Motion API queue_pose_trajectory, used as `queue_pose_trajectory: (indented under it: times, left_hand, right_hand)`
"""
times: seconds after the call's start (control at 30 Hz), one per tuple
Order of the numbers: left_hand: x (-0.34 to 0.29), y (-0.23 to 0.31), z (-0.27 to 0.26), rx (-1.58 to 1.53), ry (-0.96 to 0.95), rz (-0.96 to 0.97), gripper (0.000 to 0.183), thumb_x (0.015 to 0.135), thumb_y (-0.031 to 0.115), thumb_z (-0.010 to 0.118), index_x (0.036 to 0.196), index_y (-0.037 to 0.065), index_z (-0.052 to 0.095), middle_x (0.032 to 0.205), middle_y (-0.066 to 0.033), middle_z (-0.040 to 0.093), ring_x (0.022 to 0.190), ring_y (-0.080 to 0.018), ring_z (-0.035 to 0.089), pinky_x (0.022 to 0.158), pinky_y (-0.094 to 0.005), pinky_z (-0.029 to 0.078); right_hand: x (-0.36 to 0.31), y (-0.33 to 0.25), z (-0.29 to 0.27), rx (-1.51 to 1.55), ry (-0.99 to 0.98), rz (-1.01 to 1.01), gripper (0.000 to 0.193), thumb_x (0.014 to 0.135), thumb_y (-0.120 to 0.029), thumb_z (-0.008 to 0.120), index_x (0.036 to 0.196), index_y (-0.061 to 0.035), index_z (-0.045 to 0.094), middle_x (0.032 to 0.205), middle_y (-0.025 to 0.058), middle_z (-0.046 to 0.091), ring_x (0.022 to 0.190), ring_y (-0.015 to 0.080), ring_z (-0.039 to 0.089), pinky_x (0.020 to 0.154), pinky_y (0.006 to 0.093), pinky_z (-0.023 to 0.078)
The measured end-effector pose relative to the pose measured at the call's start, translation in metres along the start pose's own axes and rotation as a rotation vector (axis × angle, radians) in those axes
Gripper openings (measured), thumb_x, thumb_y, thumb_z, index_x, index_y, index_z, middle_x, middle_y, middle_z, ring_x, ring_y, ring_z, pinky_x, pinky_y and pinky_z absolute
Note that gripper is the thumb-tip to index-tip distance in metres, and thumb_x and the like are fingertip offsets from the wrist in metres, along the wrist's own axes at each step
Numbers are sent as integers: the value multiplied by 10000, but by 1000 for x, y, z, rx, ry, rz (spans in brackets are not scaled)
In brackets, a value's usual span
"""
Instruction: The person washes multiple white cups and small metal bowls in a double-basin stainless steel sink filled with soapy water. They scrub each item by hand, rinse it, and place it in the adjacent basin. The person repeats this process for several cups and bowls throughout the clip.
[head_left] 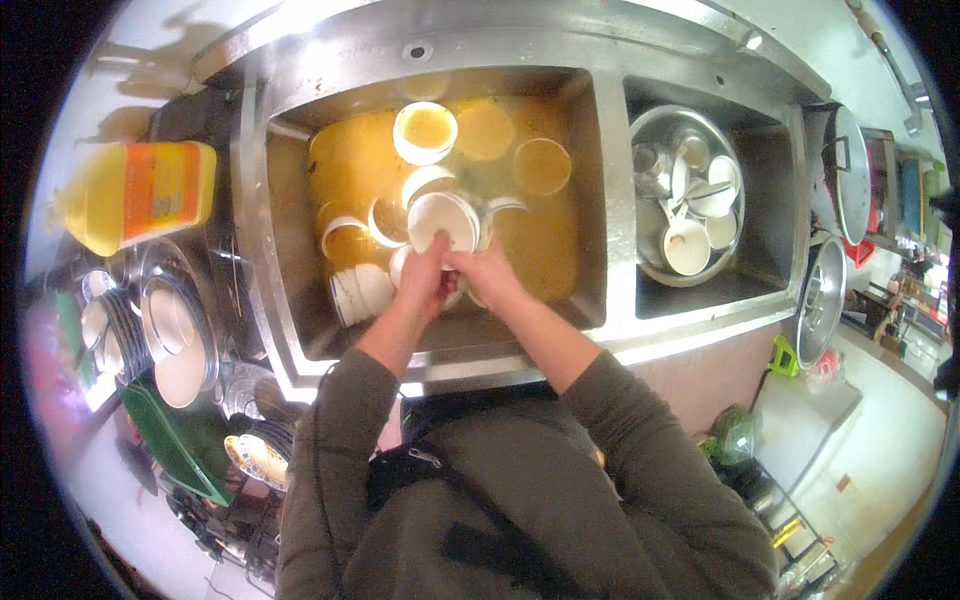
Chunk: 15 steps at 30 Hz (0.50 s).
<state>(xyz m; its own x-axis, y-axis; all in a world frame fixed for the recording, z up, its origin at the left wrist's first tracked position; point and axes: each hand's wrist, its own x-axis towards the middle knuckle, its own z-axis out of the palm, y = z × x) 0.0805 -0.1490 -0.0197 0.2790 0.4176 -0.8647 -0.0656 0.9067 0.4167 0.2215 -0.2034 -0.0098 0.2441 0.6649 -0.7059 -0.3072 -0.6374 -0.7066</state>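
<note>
Over the large left sink basin (594, 200), both my hands are closed on a small stack of white bowls (437, 215). My left hand (428, 275) grips its near rim with the thumb inside the top bowl. My right hand (487, 272) wraps the right side, its fingertips partly hidden. Murky yellow-orange water fills much of the basin. In it, a white bowl (426, 133) full of water sits beyond the stack, and another bowl (541, 166) lies sunken to the right. Several white bowls (362, 293) lean together at the near left; others are partly covered by my hands.
The right basin (765, 200) holds a round metal bowl (738, 245) with white spoons, small dishes and glasses (652, 165). Left of the sink stand a yellow jug (165, 195) and stacked plates (180, 345). Metal pots (822, 300) stand at the right.
</note>
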Motion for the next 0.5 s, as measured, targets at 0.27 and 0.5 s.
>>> queue_pose_trajectory:
  times: [0.27,0.5]
  left_hand:
    - [3,4,53,1034,-325,552,456,842,60,706,1280,4,597,1116,-142,700,1070,-302,666,945,-390,535]
    - [106,2,127,1984,-100,429,345,900,76,572,1238,25,617,1215,-168,680,1128,-356,658,905,-450,566]
  right_hand:
    - [-46,-29,-130,-1006,275,-830,547,777,33,694,1303,-101,624,1131,179,686,1021,382,677,891,448,568]
    - [-53,-83,-303,-1071,1012,-365,514,862,-16,554,1369,-95,577,1296,199,636,1188,402,604,990,461,492]
